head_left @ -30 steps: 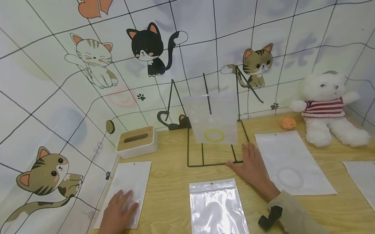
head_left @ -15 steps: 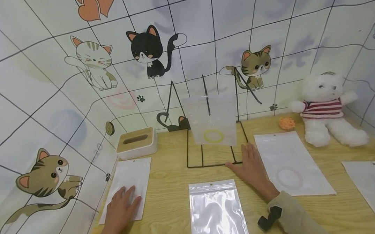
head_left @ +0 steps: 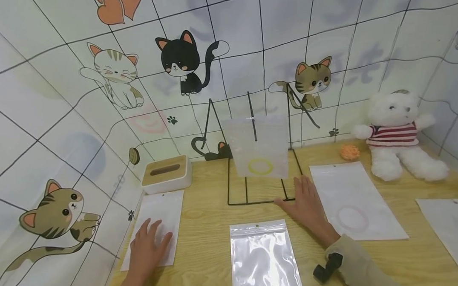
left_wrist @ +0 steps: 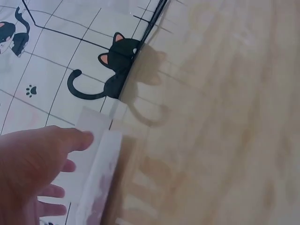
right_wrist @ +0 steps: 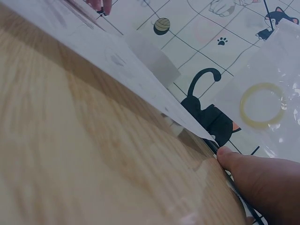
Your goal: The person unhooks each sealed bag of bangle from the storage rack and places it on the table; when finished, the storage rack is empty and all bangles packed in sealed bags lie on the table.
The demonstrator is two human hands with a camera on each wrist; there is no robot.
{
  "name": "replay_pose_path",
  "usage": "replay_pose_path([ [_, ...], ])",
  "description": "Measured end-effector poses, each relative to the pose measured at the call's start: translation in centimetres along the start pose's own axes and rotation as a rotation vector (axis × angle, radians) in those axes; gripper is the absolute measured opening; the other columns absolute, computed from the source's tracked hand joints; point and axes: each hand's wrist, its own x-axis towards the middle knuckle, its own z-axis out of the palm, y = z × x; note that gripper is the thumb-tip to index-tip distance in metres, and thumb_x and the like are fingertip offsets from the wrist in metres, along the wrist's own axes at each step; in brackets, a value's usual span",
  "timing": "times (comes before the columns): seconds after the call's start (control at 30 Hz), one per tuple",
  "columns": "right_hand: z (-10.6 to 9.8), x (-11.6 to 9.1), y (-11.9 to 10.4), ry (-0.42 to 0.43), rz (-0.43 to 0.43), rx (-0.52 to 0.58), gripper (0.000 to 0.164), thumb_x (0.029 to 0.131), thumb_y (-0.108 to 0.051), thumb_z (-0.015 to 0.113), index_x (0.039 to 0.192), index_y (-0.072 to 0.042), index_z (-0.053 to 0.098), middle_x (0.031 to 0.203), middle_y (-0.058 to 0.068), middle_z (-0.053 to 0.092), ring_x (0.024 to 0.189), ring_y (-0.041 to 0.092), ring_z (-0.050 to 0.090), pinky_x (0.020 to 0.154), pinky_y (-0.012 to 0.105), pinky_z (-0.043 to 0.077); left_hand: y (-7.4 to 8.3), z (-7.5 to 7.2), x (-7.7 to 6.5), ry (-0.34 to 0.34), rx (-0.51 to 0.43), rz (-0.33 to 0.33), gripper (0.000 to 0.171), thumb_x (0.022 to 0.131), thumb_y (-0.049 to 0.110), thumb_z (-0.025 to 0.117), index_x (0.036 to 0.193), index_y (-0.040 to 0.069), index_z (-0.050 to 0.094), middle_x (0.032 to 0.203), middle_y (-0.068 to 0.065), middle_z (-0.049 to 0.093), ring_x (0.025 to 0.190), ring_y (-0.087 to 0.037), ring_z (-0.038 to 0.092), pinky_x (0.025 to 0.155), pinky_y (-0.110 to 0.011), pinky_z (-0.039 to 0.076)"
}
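My left hand (head_left: 147,253) rests with spread fingers on a flat white zip bag (head_left: 169,205) at the table's left. In the left wrist view, my thumb (left_wrist: 77,139) reaches over that bag's near side. The right hand (head_left: 308,212) lies at the front right corner of a black wire rack (head_left: 251,203), thumb on its front bar and fingers along its side. On the rack's middle hook hangs a clear bag (head_left: 259,137) with a yellow ring printed low on it. A shiny zip bag (head_left: 261,261) lies between the hands.
A white bag with a pink ring (head_left: 346,185) lies right of the rack, another white bag (head_left: 447,227) at far right. Behind stand a wood-topped tissue box (head_left: 167,174), an orange fuzzy ball (head_left: 349,152) and a white teddy bear (head_left: 391,138), along the cat-patterned wall covering (head_left: 239,27).
My left hand and the bag beneath it have slid forward, toward the tissue box. The right hand has stayed in place on the rack.
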Motion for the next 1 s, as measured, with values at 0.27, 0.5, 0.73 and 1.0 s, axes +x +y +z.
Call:
replay_pose_path([
  [0.27,-0.1,0.0,0.0,0.023,-0.012,-0.006,0.111,0.086,-0.072,0.059,0.154,0.007,0.021,0.161,0.034,0.010,0.150,0.051,0.010,0.121,0.062,0.012,4.7,0.5,3.5,0.235,-0.216,0.239,0.040,0.091,0.016,0.073,0.127,0.001,0.061,0.140,-0.027,0.050,0.128,-0.047,0.047,0.096,-0.067,0.039],
  [0.5,-0.1,-0.1,-0.1,0.006,-0.007,-0.009,0.114,0.085,-0.074,0.057,0.154,0.008,0.019,0.162,0.034,0.009,0.150,0.050,0.009,0.122,0.062,0.011,9.0,2.3,4.9,0.077,-0.490,0.269,0.047,0.096,0.024,0.068,0.137,0.007,0.053,0.145,-0.014,0.049,0.138,-0.036,0.043,0.109,-0.059,0.037],
  [0.73,-0.1,0.2,-0.1,0.037,-0.018,-0.015,0.111,0.086,-0.071,0.060,0.153,0.008,0.022,0.161,0.035,0.011,0.149,0.051,0.011,0.121,0.063,0.013,11.1,4.2,7.8,-0.018,-0.697,0.273,0.056,0.096,0.026,0.068,0.145,0.010,0.047,0.149,-0.011,0.049,0.140,-0.031,0.043,0.114,-0.055,0.036],
  [1.0,0.1,-0.1,0.0,0.018,-0.008,-0.006,0.112,0.085,-0.073,0.060,0.154,0.007,0.020,0.162,0.033,0.009,0.150,0.050,0.009,0.122,0.061,0.012,13.0,6.8,11.7,-0.054,-0.967,0.215,0.063,0.093,0.011,0.072,0.147,0.008,0.040,0.148,-0.019,0.047,0.139,-0.034,0.043,0.114,-0.059,0.034],
])
